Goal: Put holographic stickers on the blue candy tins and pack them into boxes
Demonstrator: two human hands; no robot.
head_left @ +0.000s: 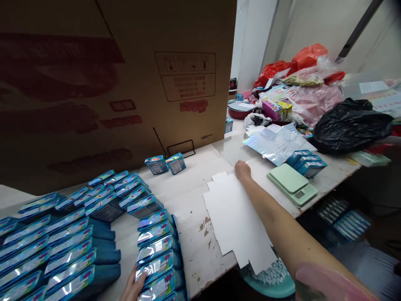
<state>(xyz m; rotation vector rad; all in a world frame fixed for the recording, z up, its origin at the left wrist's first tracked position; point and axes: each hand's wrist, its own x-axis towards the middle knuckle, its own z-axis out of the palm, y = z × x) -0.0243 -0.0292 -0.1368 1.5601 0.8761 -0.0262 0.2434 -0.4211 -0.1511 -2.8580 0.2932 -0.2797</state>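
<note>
My left hand [134, 286] is at the bottom, its fingers against the side of a row of blue boxes [159, 260] near the table's front edge. More blue boxes [72, 246] stand in rows to the left. Farther right, my right hand [243, 170] has its fingers curled at the top end of a white die-cut cardboard sheet [234, 217]. That sheet lies flat and overhangs the front edge; whatever is inside the curled fingers is hidden.
A large brown carton [140, 83] stands behind the boxes. Two blue boxes [176, 163] sit before it. At right are a green scale [291, 182], blue boxes and a black bag [351, 125]. A teal basin [266, 286] is below the edge.
</note>
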